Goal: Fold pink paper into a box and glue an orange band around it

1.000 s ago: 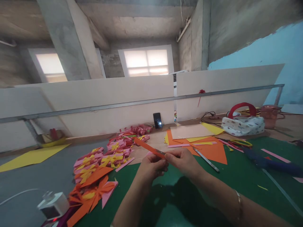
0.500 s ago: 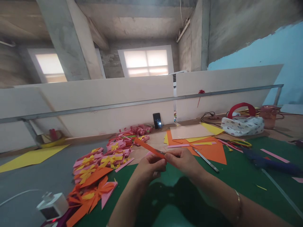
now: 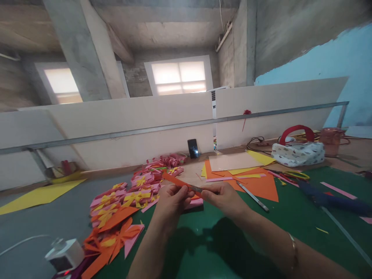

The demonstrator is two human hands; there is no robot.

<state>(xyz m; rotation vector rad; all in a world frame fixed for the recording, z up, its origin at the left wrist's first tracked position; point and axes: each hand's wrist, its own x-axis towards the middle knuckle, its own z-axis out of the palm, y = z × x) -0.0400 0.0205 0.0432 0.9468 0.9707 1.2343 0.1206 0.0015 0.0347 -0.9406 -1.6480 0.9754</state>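
Observation:
A folded strip of orange paper (image 3: 171, 179) is pinched between the thumb and fingers of my left hand (image 3: 176, 197). My right hand (image 3: 222, 195) is closed around a thin grey metal tool (image 3: 196, 189). The tool's front end lies against the orange strip, between my two hands. Most of its body is hidden in the right fingers, so I cannot tell its exact kind. Just below and behind the left fingertips, pink paper (image 3: 195, 203) shows on the green mat (image 3: 192, 248).
Pink and yellow paper flowers (image 3: 138, 197) pile up at the left, with orange cut-outs (image 3: 116, 238) nearer. Coloured sheets (image 3: 270, 184) and a pen-shaped cutter (image 3: 252, 197) lie at right. A phone (image 3: 192, 148) leans on the board. A white charger (image 3: 65, 254) stands front left.
My left hand has shifted left along the orange strip, away from the right hand. More of the metal tool and the pink paper beneath now show. The right hand has barely moved.

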